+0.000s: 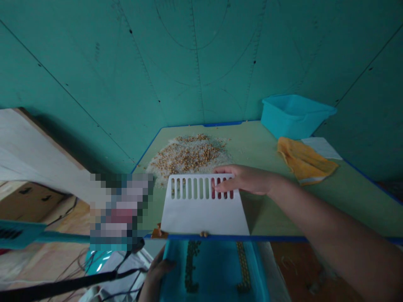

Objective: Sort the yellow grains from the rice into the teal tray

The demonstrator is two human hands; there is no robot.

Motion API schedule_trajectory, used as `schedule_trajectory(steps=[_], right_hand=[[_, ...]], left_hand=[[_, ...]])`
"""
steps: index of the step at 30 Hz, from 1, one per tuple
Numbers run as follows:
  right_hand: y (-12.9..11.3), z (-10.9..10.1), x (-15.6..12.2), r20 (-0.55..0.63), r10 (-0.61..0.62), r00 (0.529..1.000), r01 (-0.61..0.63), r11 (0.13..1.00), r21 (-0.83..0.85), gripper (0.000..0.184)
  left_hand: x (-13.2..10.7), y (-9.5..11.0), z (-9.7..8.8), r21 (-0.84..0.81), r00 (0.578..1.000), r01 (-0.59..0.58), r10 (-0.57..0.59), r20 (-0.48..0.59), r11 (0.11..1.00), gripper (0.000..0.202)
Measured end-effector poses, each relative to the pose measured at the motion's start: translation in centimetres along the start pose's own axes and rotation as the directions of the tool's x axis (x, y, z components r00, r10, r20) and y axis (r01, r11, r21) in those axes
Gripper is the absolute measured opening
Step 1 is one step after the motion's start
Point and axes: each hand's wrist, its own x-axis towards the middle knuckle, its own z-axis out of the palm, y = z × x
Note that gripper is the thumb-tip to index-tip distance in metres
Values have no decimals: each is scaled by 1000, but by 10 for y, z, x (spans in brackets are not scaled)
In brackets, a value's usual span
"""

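Observation:
My right hand (244, 179) grips the slotted top edge of a white plastic scraper board (201, 209), fingers through its slots. The board leans on the green table, its lower edge at the table's blue front edge (277, 239). A pile of small tan beans mixed with white grains (189, 154) lies on the table just behind the board. Two or three beans sit at the board's bottom edge. My left hand (155, 274) holds a blue tray (214, 270) below the table's front edge. Rows of beans lie in the tray's grooves.
A blue plastic tub (294, 114) stands at the back right corner. An orange cloth (304, 161) and a white sheet (323, 147) lie beside it. Teal panels wall the table. Left of the table are a wooden board (34, 147), cables and a blurred patch.

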Motion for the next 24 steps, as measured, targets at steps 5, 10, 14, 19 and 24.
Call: schedule_trajectory(steps=[5, 10, 14, 19, 24], right_hand=[[0, 1, -2, 9, -26, 1000, 26, 999, -33, 12], [-1, 2, -2, -23, -50, 998, 49, 998, -34, 13], [-1, -1, 1, -205, -127, 970, 142, 988, 56, 17], [-5, -9, 7, -508, -228, 831, 329, 937, 117, 22], [-2, -8, 11, -537, -227, 813, 319, 944, 83, 24]], left_hand=[[0, 3, 0, 11, 1000, 17, -17, 21, 1000, 24], [-2, 4, 0, 20, 1000, -4, 3, 12, 1000, 24], [1, 0, -6, -18, 1000, -1, 1, 22, 1000, 23], [6, 1, -14, -40, 999, -5, 6, 38, 999, 24], [5, 11, -19, -58, 999, -12, 14, 32, 998, 25]])
